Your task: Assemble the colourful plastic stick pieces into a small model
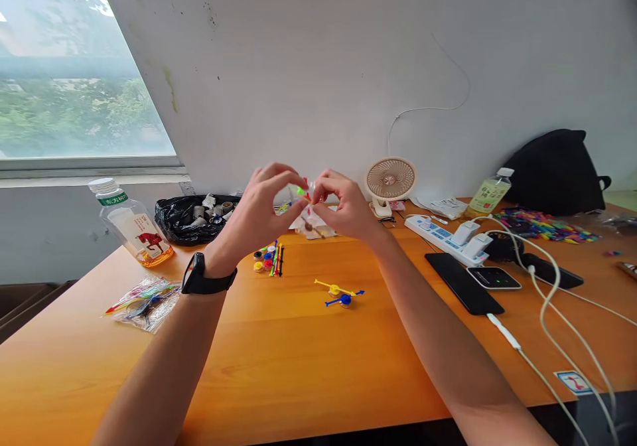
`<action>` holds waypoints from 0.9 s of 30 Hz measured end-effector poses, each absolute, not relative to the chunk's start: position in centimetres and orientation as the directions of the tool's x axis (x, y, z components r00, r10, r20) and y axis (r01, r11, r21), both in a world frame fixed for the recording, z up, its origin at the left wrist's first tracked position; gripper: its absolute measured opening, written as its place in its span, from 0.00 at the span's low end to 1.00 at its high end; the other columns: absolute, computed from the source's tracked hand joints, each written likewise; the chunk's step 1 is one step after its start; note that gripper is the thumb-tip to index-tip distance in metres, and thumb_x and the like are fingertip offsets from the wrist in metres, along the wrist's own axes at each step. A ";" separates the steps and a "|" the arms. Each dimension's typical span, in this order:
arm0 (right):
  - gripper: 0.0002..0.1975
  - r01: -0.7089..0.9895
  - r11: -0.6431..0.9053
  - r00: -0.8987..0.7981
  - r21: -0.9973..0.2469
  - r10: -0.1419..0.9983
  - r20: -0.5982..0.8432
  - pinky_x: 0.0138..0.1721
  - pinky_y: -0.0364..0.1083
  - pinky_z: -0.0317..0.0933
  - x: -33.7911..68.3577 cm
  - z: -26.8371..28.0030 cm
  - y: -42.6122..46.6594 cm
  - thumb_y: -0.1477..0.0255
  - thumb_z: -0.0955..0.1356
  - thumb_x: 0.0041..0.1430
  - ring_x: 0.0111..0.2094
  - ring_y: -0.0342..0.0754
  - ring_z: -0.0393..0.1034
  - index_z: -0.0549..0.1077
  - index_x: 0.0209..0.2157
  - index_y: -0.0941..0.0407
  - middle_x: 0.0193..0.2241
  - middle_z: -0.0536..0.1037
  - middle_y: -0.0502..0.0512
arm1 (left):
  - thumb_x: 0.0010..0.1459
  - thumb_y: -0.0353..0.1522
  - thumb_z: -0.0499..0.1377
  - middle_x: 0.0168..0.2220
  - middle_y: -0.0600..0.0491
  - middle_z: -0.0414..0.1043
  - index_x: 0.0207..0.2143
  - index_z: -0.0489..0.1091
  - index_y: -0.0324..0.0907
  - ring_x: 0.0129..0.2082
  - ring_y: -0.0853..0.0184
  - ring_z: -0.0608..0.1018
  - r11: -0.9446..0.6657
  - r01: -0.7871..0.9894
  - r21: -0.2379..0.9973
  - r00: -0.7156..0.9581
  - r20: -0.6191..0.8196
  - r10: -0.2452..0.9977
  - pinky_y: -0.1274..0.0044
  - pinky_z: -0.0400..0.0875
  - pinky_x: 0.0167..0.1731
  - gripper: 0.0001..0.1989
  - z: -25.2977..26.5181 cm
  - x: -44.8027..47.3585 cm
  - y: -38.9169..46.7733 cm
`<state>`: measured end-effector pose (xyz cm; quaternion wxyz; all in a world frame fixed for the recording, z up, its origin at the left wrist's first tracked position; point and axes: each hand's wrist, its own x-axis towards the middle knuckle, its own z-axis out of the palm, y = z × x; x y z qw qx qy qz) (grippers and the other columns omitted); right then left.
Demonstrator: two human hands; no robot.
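My left hand (266, 200), with a black band on its wrist, is raised over the far part of the table. Its thumb and index finger curve toward each other. Close beside it, my right hand (343, 204) has its thumb and fingertips pinched together. A tiny orange piece shows between the two sets of fingertips, too small to name. Bits of green and red show there too, and I cannot tell whether they are held or lie behind. Below the hands lie a yellow arrow spinner (335, 290) and a blue arrow spinner (345, 300).
Small coloured discs (263, 259) and thin arrow sticks (277, 260) lie left of centre. Around them are a plastic bag (146, 303), a bottle (132, 223), a black bag (184, 220), a fan (391, 180), a power strip (445, 239) with cables and a phone (464, 283).
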<state>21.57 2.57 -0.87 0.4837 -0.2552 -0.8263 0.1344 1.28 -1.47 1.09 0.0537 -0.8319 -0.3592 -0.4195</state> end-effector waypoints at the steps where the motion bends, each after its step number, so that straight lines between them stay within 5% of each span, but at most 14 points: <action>1: 0.05 0.285 0.850 -0.331 -0.443 0.521 0.787 0.41 0.48 0.64 21.6 -0.6 2.3 0.76 0.67 0.57 0.37 0.47 0.66 0.68 0.28 0.54 0.34 0.70 0.53 | 0.64 0.35 0.59 0.53 0.48 0.73 0.50 0.73 0.47 0.54 0.59 0.73 -0.728 0.649 0.222 0.310 0.796 0.519 0.66 0.68 0.55 0.13 1.3 1.4 -1.7; 6: 0.07 0.223 0.890 -0.153 -0.397 0.435 0.888 0.46 0.51 0.66 22.1 0.5 1.8 0.79 0.65 0.55 0.40 0.49 0.67 0.66 0.28 0.53 0.36 0.69 0.53 | 0.61 0.42 0.64 0.60 0.47 0.67 0.62 0.62 0.50 0.58 0.59 0.71 -0.726 0.617 0.303 0.157 0.857 0.491 0.68 0.71 0.53 0.28 1.5 1.0 -1.6; 10: 0.07 0.180 0.890 -0.117 -0.419 0.442 0.889 0.45 0.50 0.67 22.0 0.5 2.0 0.80 0.64 0.55 0.40 0.49 0.68 0.65 0.28 0.53 0.36 0.68 0.53 | 0.57 0.44 0.68 0.59 0.44 0.69 0.66 0.56 0.48 0.55 0.60 0.75 -0.744 0.419 0.521 0.336 0.672 0.660 0.70 0.73 0.51 0.39 -0.1 0.6 -0.1; 13: 0.07 0.179 0.881 -0.140 -0.438 0.464 0.875 0.43 0.48 0.67 21.6 0.0 2.3 0.80 0.64 0.55 0.39 0.48 0.68 0.65 0.28 0.53 0.36 0.69 0.53 | 0.58 0.42 0.67 0.54 0.42 0.74 0.63 0.61 0.43 0.49 0.62 0.79 -0.638 0.210 0.741 0.551 0.449 0.703 0.71 0.74 0.49 0.35 -2.1 1.2 1.4; 17: 0.06 0.234 0.828 -0.206 -0.510 0.555 0.806 0.40 0.46 0.67 21.6 -0.7 3.0 0.79 0.63 0.56 0.37 0.47 0.68 0.65 0.28 0.54 0.35 0.70 0.53 | 0.58 0.40 0.68 0.48 0.42 0.78 0.51 0.70 0.38 0.48 0.61 0.80 -0.474 0.052 0.879 0.667 0.322 0.672 0.69 0.75 0.50 0.23 -5.3 2.7 3.0; 22: 0.05 0.331 0.739 -0.416 -0.587 0.672 0.612 0.42 0.46 0.67 24.0 -0.8 3.5 0.73 0.67 0.60 0.39 0.47 0.71 0.71 0.39 0.54 0.46 0.72 0.54 | 0.59 0.42 0.67 0.38 0.46 0.79 0.45 0.72 0.36 0.38 0.64 0.82 -0.366 0.002 0.931 0.624 0.285 0.728 0.71 0.77 0.43 0.21 -7.2 3.0 3.4; 27: 0.19 0.367 0.593 -0.367 -0.717 0.800 0.475 0.40 0.47 0.69 26.1 -5.8 3.1 0.64 0.67 0.65 0.36 0.46 0.71 0.66 0.56 0.51 0.50 0.71 0.58 | 0.61 0.42 0.66 0.46 0.46 0.78 0.46 0.73 0.38 0.43 0.65 0.81 -0.347 0.010 0.938 0.431 0.309 0.848 0.73 0.76 0.46 0.18 -8.8 1.3 1.6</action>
